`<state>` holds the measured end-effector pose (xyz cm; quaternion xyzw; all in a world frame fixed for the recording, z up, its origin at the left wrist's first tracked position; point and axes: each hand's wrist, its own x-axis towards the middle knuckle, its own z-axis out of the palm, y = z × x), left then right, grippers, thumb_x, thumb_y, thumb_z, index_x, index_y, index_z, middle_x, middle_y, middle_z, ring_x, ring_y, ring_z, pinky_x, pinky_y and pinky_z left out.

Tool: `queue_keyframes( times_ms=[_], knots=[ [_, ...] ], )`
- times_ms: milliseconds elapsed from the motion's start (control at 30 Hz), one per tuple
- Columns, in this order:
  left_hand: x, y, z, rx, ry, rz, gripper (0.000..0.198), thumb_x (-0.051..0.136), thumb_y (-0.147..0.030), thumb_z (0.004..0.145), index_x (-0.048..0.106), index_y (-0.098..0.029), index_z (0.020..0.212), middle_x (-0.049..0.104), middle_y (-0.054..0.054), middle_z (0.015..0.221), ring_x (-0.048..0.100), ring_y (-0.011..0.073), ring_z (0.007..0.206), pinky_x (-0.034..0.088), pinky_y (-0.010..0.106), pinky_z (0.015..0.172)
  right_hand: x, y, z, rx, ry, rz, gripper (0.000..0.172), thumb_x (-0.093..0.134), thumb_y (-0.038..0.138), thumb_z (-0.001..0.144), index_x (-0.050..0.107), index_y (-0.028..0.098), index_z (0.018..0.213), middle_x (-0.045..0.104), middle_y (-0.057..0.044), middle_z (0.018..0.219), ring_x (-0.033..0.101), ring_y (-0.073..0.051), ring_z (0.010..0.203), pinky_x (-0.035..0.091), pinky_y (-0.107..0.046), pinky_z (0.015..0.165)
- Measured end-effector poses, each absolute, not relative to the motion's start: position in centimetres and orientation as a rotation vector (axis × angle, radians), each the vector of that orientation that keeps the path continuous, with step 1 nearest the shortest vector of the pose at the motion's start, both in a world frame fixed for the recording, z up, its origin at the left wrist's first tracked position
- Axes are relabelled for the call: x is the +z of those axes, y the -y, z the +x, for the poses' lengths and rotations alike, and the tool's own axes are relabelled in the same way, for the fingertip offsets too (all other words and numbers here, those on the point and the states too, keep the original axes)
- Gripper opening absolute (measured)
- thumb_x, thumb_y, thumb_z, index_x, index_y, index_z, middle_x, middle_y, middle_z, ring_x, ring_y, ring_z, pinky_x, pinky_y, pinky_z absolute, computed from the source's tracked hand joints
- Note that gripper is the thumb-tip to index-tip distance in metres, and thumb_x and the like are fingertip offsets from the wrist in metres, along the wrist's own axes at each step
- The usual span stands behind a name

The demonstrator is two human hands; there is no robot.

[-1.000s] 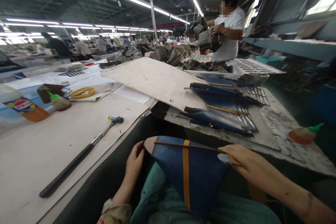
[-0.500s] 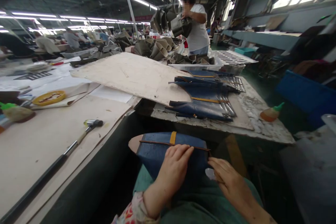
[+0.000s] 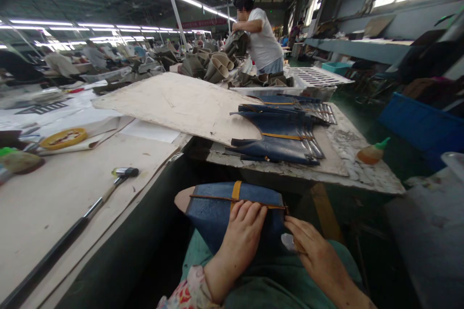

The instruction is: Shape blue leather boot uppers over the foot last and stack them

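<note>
1. Steel-headed hammer (image 3: 123, 172) lies on the desk (image 3: 54, 203) at the left, its dark handle running toward the near corner. A yellow dish (image 3: 63, 137) sits farther back.
2. A pale board (image 3: 177, 104) bridges the desk and the next surface.
3. On the person's lap, below the desk edge, lies a blue leather piece (image 3: 210, 210). Its long axis runs left to right, with its pale pointed tip at the left end and an orange strap (image 3: 236, 189) crossing it near the middle.
4. The left hand (image 3: 241, 234) rests flat on the piece just right of the strap. Its grip is spread wide, fingers straight, closed around nothing. The tip lies to its left, and this hand is the nearer one to it.
5. The right hand (image 3: 311, 251) touches the piece's right end with bent fingers. A small pale thing (image 3: 288, 240) shows at its thumb, and I cannot tell whether the grip pinches it.
6. Farther right, a stack of blue pieces (image 3: 282, 135) and a green-capped bottle (image 3: 371, 152) sit on a worn surface. A person in a white shirt (image 3: 263, 43) works well beyond.
</note>
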<state>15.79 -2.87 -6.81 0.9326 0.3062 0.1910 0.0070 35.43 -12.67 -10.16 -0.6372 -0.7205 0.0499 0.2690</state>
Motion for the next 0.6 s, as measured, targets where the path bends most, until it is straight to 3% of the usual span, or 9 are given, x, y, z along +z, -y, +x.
queue_keyframes(
  times_ms=[233, 367, 500, 600],
  knots=[
    [-6.2, 2.8, 18.8, 0.42, -0.846, 2.95, 0.042, 0.04, -0.013, 0.087, 0.046, -0.013, 0.129, 0.055, 0.009, 0.123, 0.047, 0.0234, 0.112, 0.036, 0.039, 0.099, -9.9, 12.8, 35.7, 0.134, 1.949, -1.682, 0.054, 0.038, 0.005, 0.071, 0.058, 0.022, 0.119, 0.06, -0.007, 0.124, 0.056, -0.019, 0.114, 0.049, -0.035, 0.095],
    [-6.0, 2.9, 19.8, 0.382, -0.795, 2.948, 0.039, 0.041, -0.017, 0.089, 0.046, -0.011, 0.127, 0.057, 0.009, 0.119, 0.048, 0.0234, 0.111, 0.039, 0.037, 0.096, -8.5, 12.6, 36.5, 0.176, 1.869, -1.686, 0.043, 0.041, 0.016, 0.083, 0.054, 0.021, 0.124, 0.063, -0.008, 0.115, 0.062, -0.019, 0.103, 0.053, -0.03, 0.087],
    [-5.5, 2.5, 20.3, 0.376, -0.814, 2.908, 0.03, 0.039, -0.023, 0.093, 0.051, -0.014, 0.119, 0.059, 0.008, 0.109, 0.051, 0.0222, 0.104, 0.043, 0.037, 0.089, -7.1, 11.6, 37.2, 0.122, 1.757, -1.814, 0.049, 0.043, 0.036, 0.09, 0.04, 0.018, 0.136, 0.064, -0.01, 0.1, 0.064, -0.021, 0.09, 0.055, -0.032, 0.076],
    [-5.2, 2.2, 20.2, 0.361, -0.795, 2.873, 0.025, 0.04, -0.022, 0.092, 0.054, -0.018, 0.114, 0.06, 0.006, 0.104, 0.052, 0.0198, 0.099, 0.044, 0.036, 0.086, -6.8, 10.5, 37.2, 0.025, 1.773, -1.865, 0.042, 0.038, 0.034, 0.093, 0.047, 0.019, 0.131, 0.062, -0.01, 0.104, 0.06, -0.022, 0.097, 0.053, -0.036, 0.081]
  ],
)
